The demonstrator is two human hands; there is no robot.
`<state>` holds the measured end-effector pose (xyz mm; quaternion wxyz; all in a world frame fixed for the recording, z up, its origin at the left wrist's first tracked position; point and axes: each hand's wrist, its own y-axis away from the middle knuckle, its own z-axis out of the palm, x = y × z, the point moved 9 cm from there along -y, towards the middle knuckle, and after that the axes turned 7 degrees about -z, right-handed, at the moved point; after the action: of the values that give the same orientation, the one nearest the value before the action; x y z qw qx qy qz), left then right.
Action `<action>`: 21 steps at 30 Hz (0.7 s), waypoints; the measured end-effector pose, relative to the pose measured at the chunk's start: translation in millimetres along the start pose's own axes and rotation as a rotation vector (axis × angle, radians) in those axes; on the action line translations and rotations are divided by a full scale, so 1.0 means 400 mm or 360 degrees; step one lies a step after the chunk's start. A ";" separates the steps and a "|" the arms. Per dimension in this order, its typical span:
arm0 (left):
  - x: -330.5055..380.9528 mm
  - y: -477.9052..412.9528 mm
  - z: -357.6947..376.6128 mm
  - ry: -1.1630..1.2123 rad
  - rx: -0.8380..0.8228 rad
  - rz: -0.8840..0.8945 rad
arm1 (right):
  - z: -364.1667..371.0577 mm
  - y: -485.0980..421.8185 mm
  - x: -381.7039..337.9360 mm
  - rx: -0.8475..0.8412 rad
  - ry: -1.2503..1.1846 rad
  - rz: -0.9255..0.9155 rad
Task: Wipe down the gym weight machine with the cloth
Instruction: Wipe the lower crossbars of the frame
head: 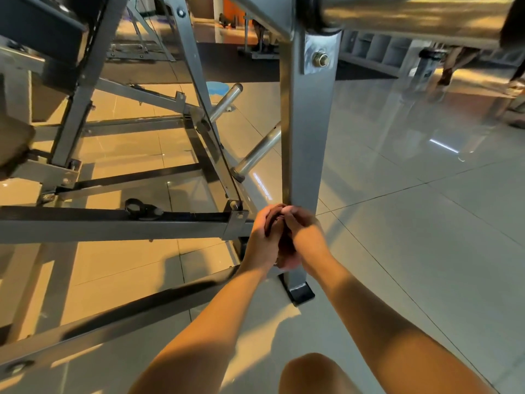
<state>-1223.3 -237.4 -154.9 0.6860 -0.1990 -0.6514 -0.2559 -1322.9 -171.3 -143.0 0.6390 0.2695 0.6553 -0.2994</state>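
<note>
Low on the post (308,143), I am gripping the cloth (274,223) with left hand (262,237) and right hand (304,234), fingers curled. Risk: the wadded cloth is likely skipping the post's rear face.

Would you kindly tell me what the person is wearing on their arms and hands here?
Nothing that shows: the left forearm and right forearm are bare, no sleeves in view. The left hand and right hand wear no gloves, and no watch, band or ring is visible.
</note>
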 end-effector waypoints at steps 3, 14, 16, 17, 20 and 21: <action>0.042 -0.007 -0.036 -0.0188 0.0280 0.0180 | -0.040 -0.024 -0.051 0.0110 0.0267 -0.0274; 0.145 -0.030 0.048 -0.0231 0.0394 0.0708 | -0.100 -0.135 -0.073 0.0180 0.0073 -0.0320; 0.103 -0.048 0.056 -0.0259 0.0314 0.0799 | -0.109 -0.145 -0.058 0.0173 0.0073 -0.0301; 0.089 -0.057 0.060 -0.0261 0.0252 0.0801 | -0.110 -0.145 -0.054 0.0178 0.0103 -0.0282; 0.060 -0.071 0.049 -0.0299 0.0197 0.0687 | -0.107 -0.134 -0.040 0.0155 0.0192 -0.0226; 0.056 -0.067 0.043 -0.0338 0.0182 0.0657 | -0.106 -0.128 -0.037 0.0137 0.0205 -0.0215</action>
<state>-1252.9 -250.3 -132.8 0.6615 -0.3146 -0.6789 -0.0506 -1388.7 -174.0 -125.6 0.5618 0.2706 0.6982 -0.3517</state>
